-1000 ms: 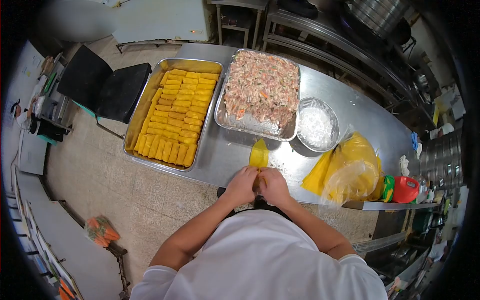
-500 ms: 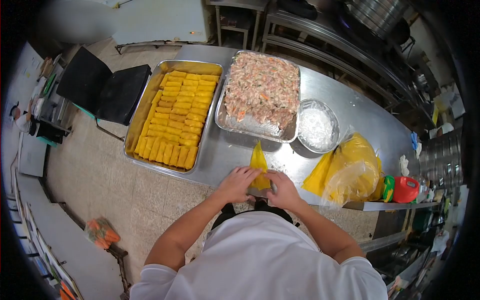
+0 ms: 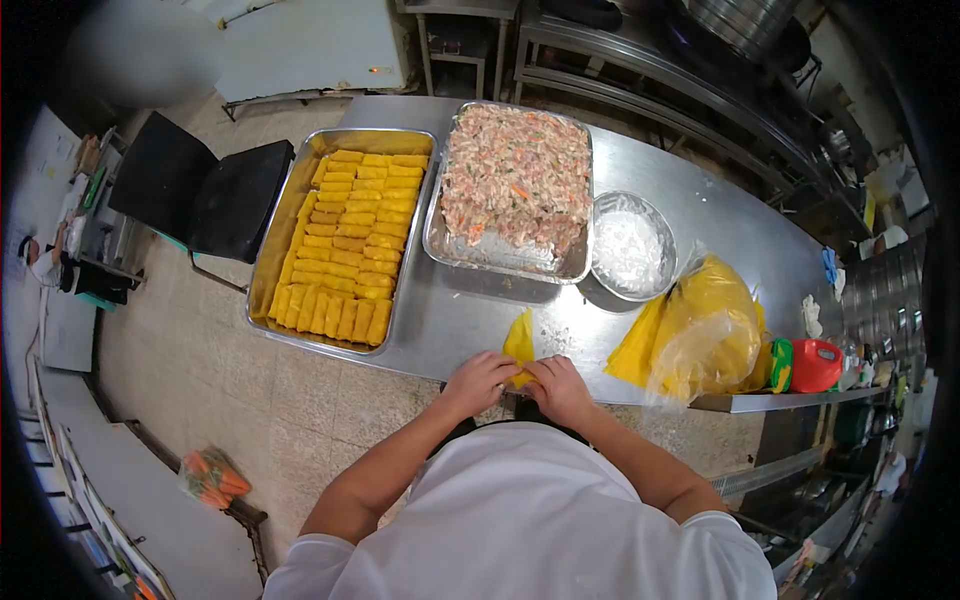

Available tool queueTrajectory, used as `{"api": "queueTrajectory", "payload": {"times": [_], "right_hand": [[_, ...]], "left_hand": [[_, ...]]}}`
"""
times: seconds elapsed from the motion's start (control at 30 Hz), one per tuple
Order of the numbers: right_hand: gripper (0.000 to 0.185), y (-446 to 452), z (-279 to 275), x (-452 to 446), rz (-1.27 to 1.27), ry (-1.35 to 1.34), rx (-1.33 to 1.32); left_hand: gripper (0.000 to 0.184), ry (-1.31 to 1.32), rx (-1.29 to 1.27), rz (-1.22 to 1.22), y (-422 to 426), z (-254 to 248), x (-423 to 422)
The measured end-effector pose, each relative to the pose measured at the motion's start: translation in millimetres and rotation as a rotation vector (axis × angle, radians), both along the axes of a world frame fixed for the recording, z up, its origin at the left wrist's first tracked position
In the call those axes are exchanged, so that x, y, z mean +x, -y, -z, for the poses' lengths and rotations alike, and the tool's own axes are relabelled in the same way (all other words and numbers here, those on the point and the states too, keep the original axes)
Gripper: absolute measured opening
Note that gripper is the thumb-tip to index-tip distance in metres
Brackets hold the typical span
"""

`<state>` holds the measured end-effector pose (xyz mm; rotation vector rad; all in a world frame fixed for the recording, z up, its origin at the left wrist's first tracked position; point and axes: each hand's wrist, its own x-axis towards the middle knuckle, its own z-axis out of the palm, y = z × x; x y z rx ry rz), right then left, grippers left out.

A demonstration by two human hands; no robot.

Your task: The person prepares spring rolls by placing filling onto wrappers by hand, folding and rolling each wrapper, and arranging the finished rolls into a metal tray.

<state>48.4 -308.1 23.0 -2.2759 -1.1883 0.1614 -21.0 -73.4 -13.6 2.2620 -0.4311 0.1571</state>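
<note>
A yellow spring roll wrapper lies at the near edge of the steel table, its pointed end facing away from me. My left hand grips its near part from the left, fingers bent. From the right, my right hand presses its fingertips on the same part. The two hands nearly meet, and their fingers hide the near end. Beyond them stands a tray of pinkish meat filling with orange and green bits. Left of it, a deep metal tray holds rows of yellow rolls.
A round metal bowl of white paste sits right of the filling. Yellow wrappers in a clear plastic bag and a red jug are farther right. A black chair stands left of the table. Another person is at far left.
Less of the wrapper shows beyond my fingers, as its near part is folded or rolled. My hands have drawn closer together. The view has shifted slightly.
</note>
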Motion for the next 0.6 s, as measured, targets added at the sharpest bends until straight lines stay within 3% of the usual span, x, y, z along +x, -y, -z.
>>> {"api": "queueTrajectory", "payload": {"times": [0.13, 0.27, 0.37, 0.47, 0.6], "right_hand": [[0.033, -8.1, 3.6, 4.1, 0.024, 0.072, -0.079], [0.027, -19.5, -14.1, -1.8, 0.042, 0.177, 0.029], [0.026, -18.1, 6.0, 1.2, 0.004, 0.218, -0.004], [0.029, -16.4, 15.9, 8.5, 0.011, 0.134, -0.070], [0.033, -20.5, 5.2, 10.7, 0.045, 0.137, -0.028]], "left_hand": [[0.032, -0.079, 0.026, -0.114, 9.4, -8.1, 13.5], [0.029, -0.263, 0.113, -0.175, 11.1, -10.9, 23.5], [0.030, -0.294, -0.159, -0.277, 13.8, -15.5, 22.5], [0.030, -0.085, -0.069, -0.104, 1.5, -27.0, 17.3], [0.034, -0.065, 0.045, -0.033, -2.3, -13.1, 21.3]]}}
